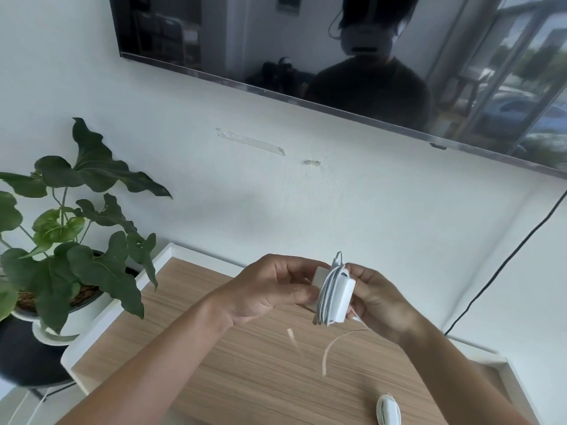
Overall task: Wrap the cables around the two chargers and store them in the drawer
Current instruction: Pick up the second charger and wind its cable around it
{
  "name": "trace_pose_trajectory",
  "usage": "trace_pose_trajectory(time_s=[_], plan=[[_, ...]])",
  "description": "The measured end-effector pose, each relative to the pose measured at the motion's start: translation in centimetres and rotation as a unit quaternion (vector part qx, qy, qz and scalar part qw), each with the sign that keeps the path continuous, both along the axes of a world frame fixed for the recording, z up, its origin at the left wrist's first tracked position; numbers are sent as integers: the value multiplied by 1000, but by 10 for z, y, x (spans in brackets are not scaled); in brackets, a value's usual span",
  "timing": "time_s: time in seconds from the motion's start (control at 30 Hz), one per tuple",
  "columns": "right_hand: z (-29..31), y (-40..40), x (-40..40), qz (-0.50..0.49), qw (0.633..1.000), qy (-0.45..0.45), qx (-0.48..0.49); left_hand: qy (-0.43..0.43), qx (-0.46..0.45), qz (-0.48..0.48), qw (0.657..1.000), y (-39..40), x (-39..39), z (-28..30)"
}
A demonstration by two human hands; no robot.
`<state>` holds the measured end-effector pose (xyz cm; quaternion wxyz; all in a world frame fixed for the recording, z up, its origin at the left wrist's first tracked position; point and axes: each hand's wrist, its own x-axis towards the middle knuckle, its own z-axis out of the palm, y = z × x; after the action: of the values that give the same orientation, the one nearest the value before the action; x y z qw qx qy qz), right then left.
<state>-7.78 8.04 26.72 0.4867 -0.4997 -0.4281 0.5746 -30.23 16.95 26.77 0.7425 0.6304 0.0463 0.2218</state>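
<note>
Both of my hands hold a white square charger [337, 297] above the wooden cabinet top [251, 372]. Its white cable is wound several times around the body. My left hand [270, 289] grips the charger's left side. On the right side, my right hand [374, 297] pinches it, and a loose, blurred tail of cable [329, 351] hangs below in a curve. A second white charger [388, 412] with its cable wound around it lies on the wood near the bottom edge. No drawer is in view.
A leafy potted plant [70, 240] in a white pot stands on a black stool at the left. A wall-mounted TV [306, 50] hangs above. A black cable [503, 265] runs down the wall on the right. The cabinet has a white rim [116, 305].
</note>
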Motion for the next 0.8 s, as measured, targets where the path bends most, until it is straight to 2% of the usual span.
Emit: trace_pose_trajectory(time_s=[0.13,0.27,0.53,0.67,0.8], plan=[[-14,-6,-11,-14,999,-6,-30,-60,-73,3,996,-3,4,3],[-18,-17,-18,-20,998,-36,-44,-103,-124,61,985,5,5,2],[-14,-42,-38,-4,994,-99,-48,-109,-169,150,968,11,4,-9],[10,-51,-47,2,982,-190,-18,-89,-174,203,959,14,10,-18],[41,-60,-48,-7,944,-329,3,-63,-151,221,961,20,9,-22]])
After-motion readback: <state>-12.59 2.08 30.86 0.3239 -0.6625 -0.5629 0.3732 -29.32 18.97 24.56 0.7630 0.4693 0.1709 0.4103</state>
